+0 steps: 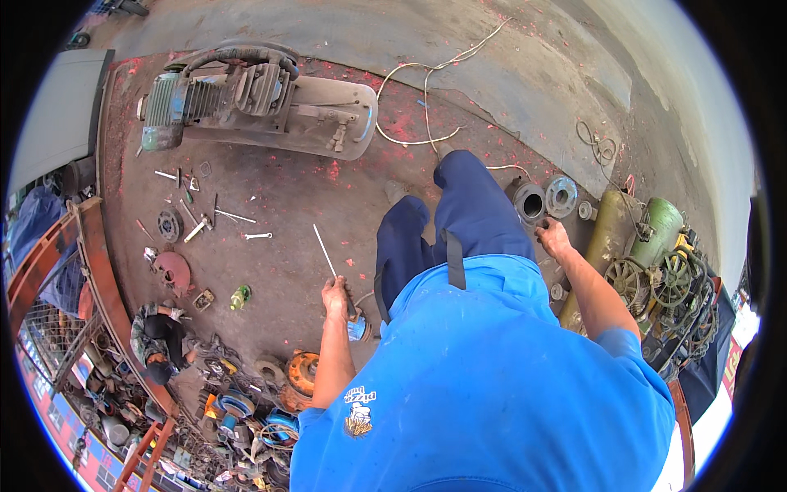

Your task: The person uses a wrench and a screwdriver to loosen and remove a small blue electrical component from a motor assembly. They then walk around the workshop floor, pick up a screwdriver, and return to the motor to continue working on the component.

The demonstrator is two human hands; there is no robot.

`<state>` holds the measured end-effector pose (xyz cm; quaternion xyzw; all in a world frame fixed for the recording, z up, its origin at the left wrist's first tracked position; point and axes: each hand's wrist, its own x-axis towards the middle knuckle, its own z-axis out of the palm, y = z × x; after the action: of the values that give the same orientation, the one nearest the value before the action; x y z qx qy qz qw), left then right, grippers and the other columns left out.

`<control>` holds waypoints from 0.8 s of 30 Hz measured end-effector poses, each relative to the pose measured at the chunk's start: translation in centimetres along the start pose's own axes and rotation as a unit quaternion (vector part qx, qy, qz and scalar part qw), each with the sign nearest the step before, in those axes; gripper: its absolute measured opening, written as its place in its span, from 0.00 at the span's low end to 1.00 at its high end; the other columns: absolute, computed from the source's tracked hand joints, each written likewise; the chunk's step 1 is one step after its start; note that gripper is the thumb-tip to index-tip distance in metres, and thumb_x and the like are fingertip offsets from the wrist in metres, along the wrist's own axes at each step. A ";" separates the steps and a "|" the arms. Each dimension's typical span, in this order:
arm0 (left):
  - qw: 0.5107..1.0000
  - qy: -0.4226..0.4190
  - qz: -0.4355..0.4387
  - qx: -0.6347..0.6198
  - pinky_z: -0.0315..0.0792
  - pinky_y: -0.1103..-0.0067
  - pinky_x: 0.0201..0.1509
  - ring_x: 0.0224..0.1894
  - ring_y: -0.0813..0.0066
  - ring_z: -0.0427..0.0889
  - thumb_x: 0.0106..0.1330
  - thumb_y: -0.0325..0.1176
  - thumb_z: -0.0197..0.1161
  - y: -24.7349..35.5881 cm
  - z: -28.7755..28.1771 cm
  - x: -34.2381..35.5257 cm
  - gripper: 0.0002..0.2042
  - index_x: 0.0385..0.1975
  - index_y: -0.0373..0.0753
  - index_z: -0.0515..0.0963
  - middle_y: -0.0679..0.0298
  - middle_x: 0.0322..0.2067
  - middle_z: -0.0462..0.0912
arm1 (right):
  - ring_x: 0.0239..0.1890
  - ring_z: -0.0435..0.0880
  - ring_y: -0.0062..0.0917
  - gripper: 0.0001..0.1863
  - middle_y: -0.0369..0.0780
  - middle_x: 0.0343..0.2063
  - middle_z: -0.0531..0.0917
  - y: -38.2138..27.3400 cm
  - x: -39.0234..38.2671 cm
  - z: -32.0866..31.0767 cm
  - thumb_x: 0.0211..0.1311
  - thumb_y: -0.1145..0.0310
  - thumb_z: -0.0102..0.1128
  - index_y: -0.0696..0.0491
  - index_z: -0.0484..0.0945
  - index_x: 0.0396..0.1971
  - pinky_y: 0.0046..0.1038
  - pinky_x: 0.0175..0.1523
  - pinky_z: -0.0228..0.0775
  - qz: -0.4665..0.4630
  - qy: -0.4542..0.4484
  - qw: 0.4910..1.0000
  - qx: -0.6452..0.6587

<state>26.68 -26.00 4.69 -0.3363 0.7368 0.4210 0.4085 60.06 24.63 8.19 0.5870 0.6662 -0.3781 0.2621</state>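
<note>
My left hand [334, 297] is closed around one end of a thin, straight, pale rod [324, 248], which points away from me over the floor. A small blue part [357, 330] shows just beside that wrist; whether it touches the hand I cannot tell. My right hand [553, 236] has its fingers curled, and what they hold, if anything, is hidden. Just beyond it are a grey hollow metal cylinder [529, 202] and a round grey flange [561, 196] with a hole in its middle.
A dusty air compressor [328, 111] lies ahead on the left. Hand tools, a wrench [258, 236] and a reddish disc [172, 273] are scattered at left, where another person [160, 340] crouches near piled parts. Gas cylinders [605, 238] and coiled cables [693, 307] lie right; a white cable [430, 74] crosses ahead.
</note>
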 end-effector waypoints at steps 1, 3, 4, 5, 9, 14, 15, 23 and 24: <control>0.999 -0.017 0.002 -0.027 0.68 0.81 0.21 0.19 0.80 0.74 0.70 0.35 0.61 1.9 1.9 -0.8 0.07 0.35 0.39 0.77 0.68 0.21 0.77 | 0.41 0.85 0.47 0.17 0.54 0.36 0.85 -2.2 1.3 -0.4 0.61 0.62 0.57 0.61 0.78 0.42 0.42 0.46 0.76 -0.054 0.021 0.997 -0.050; 0.996 -0.053 0.052 -0.041 0.72 0.80 0.32 0.25 0.79 0.77 0.69 0.39 0.63 5.7 5.5 -1.5 0.10 0.36 0.37 0.80 0.67 0.26 0.81 | 0.47 0.81 0.55 0.18 0.58 0.39 0.83 -14.2 -0.2 -1.7 0.63 0.62 0.55 0.60 0.76 0.45 0.46 0.51 0.72 -0.120 0.072 0.985 -0.101; 0.994 -0.069 0.070 -0.044 0.72 0.81 0.38 0.32 0.79 0.78 0.70 0.39 0.63 8.5 7.9 -2.6 0.12 0.39 0.35 0.81 0.67 0.30 0.82 | 0.46 0.81 0.55 0.18 0.59 0.39 0.82 -16.8 1.0 -1.1 0.64 0.62 0.55 0.61 0.75 0.46 0.47 0.50 0.72 -0.179 0.066 0.978 -0.082; 0.992 -0.082 0.098 0.002 0.70 0.82 0.42 0.37 0.81 0.78 0.70 0.38 0.62 12.0 10.3 -4.2 0.14 0.43 0.33 0.81 0.67 0.32 0.83 | 0.47 0.82 0.53 0.19 0.59 0.40 0.83 -21.2 0.4 -1.1 0.64 0.62 0.56 0.61 0.75 0.47 0.44 0.52 0.74 -0.186 0.025 0.978 -0.096; 0.961 -0.234 0.130 -0.069 0.66 0.72 0.65 0.50 0.70 0.78 0.70 0.42 0.63 19.0 18.1 -4.3 0.23 0.55 0.27 0.75 0.59 0.47 0.82 | 0.61 0.77 0.42 0.32 0.54 0.55 0.79 -31.9 -1.2 0.7 0.63 0.56 0.62 0.60 0.69 0.62 0.37 0.64 0.68 -0.260 -0.253 0.931 0.038; 0.952 -0.207 0.211 0.081 0.62 0.69 0.69 0.62 0.65 0.71 0.72 0.44 0.60 31.0 25.5 -4.9 0.21 0.54 0.34 0.79 0.52 0.59 0.74 | 0.31 0.82 0.29 0.19 0.40 0.31 0.84 -38.1 4.6 2.1 0.67 0.60 0.60 0.57 0.73 0.49 0.32 0.38 0.74 -0.164 -0.333 0.909 0.188; 0.900 -0.096 0.371 0.206 0.60 0.67 0.70 0.65 0.58 0.68 0.73 0.45 0.59 33.6 25.9 -2.4 0.21 0.56 0.35 0.77 0.49 0.63 0.69 | 0.26 0.79 0.25 0.17 0.38 0.27 0.82 -39.0 6.9 1.3 0.67 0.60 0.60 0.57 0.73 0.47 0.30 0.33 0.73 -0.123 -0.333 0.909 0.218; 0.727 0.431 0.384 0.371 0.67 0.63 0.59 0.53 0.47 0.76 0.76 0.44 0.51 51.6 20.3 14.3 0.22 0.52 0.28 0.77 0.45 0.47 0.80 | 0.22 0.77 0.23 0.19 0.40 0.23 0.81 -33.6 33.1 -6.3 0.66 0.61 0.56 0.59 0.78 0.48 0.32 0.29 0.70 -0.022 -0.102 0.983 0.148; 0.706 0.452 0.393 0.378 0.68 0.64 0.57 0.51 0.48 0.77 0.76 0.43 0.50 51.3 20.4 14.9 0.21 0.50 0.28 0.78 0.46 0.46 0.81 | 0.23 0.79 0.25 0.20 0.42 0.23 0.82 -33.5 35.5 -8.0 0.65 0.61 0.56 0.60 0.78 0.48 0.33 0.31 0.71 -0.005 -0.087 0.989 0.120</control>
<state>-16.45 11.48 2.82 0.0161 0.9960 0.0271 -0.0831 21.82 51.01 -8.84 0.5762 0.5934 -0.5059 0.2447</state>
